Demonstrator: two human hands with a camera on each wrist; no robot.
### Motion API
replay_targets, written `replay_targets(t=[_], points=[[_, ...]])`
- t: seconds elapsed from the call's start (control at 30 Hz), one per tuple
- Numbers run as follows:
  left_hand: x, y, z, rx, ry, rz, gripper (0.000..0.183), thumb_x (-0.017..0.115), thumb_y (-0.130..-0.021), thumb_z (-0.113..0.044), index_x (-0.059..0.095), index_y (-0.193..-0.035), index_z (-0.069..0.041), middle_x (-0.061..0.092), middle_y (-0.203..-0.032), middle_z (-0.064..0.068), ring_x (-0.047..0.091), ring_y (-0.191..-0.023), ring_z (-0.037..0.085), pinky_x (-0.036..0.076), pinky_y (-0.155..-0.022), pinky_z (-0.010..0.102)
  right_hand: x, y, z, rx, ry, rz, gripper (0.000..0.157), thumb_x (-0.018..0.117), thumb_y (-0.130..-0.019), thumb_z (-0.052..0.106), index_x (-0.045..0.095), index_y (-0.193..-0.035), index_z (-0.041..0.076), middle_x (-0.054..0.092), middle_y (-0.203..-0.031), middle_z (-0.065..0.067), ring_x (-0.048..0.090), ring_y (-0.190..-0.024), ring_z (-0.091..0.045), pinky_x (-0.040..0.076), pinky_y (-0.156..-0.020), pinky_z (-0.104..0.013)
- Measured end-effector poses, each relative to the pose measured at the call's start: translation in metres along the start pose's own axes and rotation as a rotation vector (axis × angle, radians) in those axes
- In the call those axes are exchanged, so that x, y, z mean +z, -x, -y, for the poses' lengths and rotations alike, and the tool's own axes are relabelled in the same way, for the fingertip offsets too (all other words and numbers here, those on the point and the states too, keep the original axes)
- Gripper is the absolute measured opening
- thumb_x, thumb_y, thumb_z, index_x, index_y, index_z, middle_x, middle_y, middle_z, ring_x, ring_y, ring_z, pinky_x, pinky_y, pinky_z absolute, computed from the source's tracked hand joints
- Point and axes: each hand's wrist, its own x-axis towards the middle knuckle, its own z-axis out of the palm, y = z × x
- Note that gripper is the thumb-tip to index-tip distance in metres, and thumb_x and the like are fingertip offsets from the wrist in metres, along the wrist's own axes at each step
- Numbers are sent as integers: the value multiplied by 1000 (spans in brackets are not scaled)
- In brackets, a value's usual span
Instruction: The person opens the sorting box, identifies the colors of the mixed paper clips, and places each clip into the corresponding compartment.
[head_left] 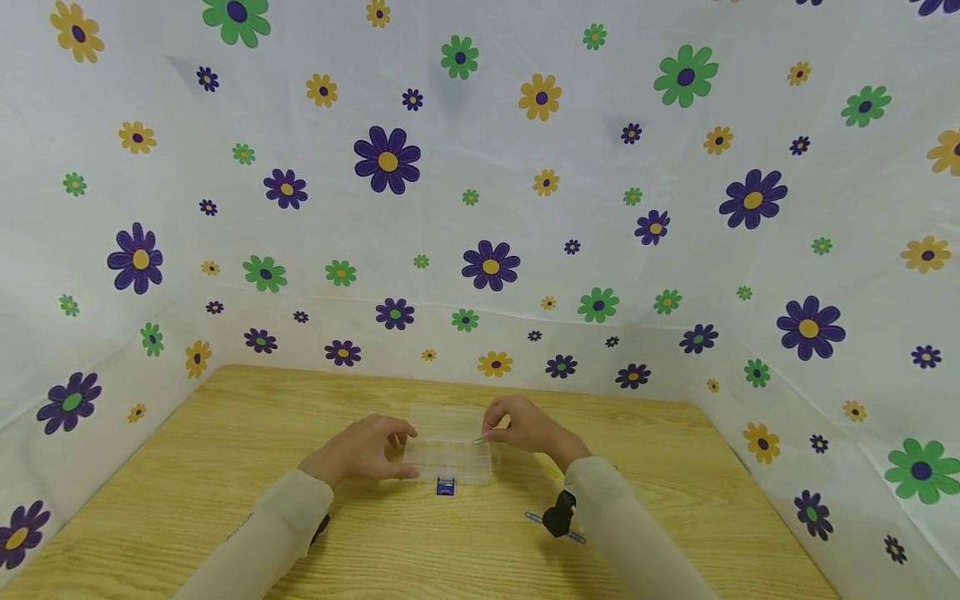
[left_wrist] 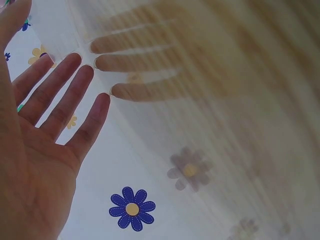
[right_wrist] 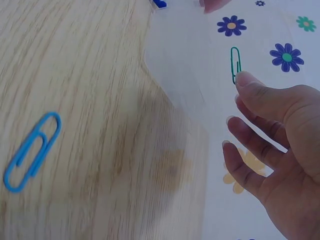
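Note:
A clear plastic box lies on the table with its lid raised at the back and a blue latch in front. My right hand pinches a green paper clip by one end between thumb and index finger, above the box's right side; its other fingers are loosely bent. At the box's left side is my left hand, thumb near the front and fingers farther back. In the left wrist view its fingers are spread and fairly straight, holding nothing visible.
A large blue paper clip lies on the wooden table, partly behind the right wrist's black strap in the head view. Something yellow shows beside the right forearm. Flower-printed white sheeting encloses the back and sides.

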Motion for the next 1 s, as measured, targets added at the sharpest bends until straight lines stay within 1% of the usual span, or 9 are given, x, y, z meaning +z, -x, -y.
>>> replay_targets(t=[0.03, 0.2, 0.4, 0.53, 0.63, 0.77, 0.83, 0.93, 1.0], points=[[0, 0, 0, -1, 0, 0, 66, 81, -81, -57, 71, -122, -6, 74, -105, 5, 67, -93, 19, 58, -86, 40, 1, -1, 1, 2, 3, 3, 10, 74, -94, 8, 77, -85, 6, 72, -101, -7, 65, -98, -17, 59, -86, -33], [0, -1, -2, -2, 6, -2, 66, 81, -81, -56, 71, -122, -6, 74, -104, 4, 66, -93, 19, 58, -85, 40, 5, -5, 6, -11, 19, 6, 10, 74, -94, 8, 77, -84, 6, 72, -100, -7, 65, -96, -16, 57, -83, -26], [0, -1, -2, -2, -2, -3, 66, 81, -80, -57, 72, -121, -5, 74, -103, 3, 66, -92, 18, 58, -86, 39, 11, -9, 14, -12, 24, 12, 10, 75, -93, 8, 76, -84, 6, 72, -100, -8, 66, -96, -18, 55, -81, -23], [0, -1, -2, -3, 0, 0, 66, 82, -80, -56, 72, -120, -5, 74, -103, 3, 66, -92, 18, 58, -86, 39, 15, -12, 19, -1, 39, 18, 10, 75, -94, 8, 76, -84, 7, 72, -100, -6, 66, -97, -18, 58, -84, -30], [-1, -1, -1, -7, 6, 0, 66, 82, -80, -57, 72, -120, -5, 74, -103, 3, 66, -92, 17, 57, -86, 38, 18, -15, 23, 7, 37, 26, 10, 75, -93, 8, 77, -83, 7, 72, -99, -5, 65, -96, -16, 57, -84, -31], [1, -2, -1, -17, 12, 3, 66, 82, -80, -57, 72, -120, -6, 74, -104, 4, 66, -93, 17, 57, -85, 38, 22, -18, 27, -7, 23, 42, 10, 75, -93, 8, 77, -83, 6, 71, -97, -6, 64, -93, -15, 57, -84, -32], [2, -2, 0, -16, 11, 3, 66, 82, -79, -57, 72, -120, -6, 74, -104, 4, 66, -92, 17, 58, -85, 38, 23, -20, 27, -14, 10, 51, 11, 75, -93, 8, 77, -83, 6, 71, -98, -6, 64, -93, -15, 58, -85, -34], [2, -3, 0, -18, 14, 4, 66, 82, -79, -58, 72, -120, -7, 74, -104, 3, 65, -92, 16, 58, -85, 37, 27, -22, 27, 4, -11, 65, 11, 75, -94, 9, 78, -84, 7, 71, -98, -5, 64, -96, -16, 58, -90, -42], [2, -3, 1, -14, 11, 3, 67, 82, -79, -58, 71, -121, -6, 74, -104, 3, 65, -92, 16, 58, -84, 37, 29, -24, 27, 14, -12, 71, 10, 75, -94, 9, 78, -84, 8, 71, -98, -3, 64, -97, -16, 58, -93, -43]])
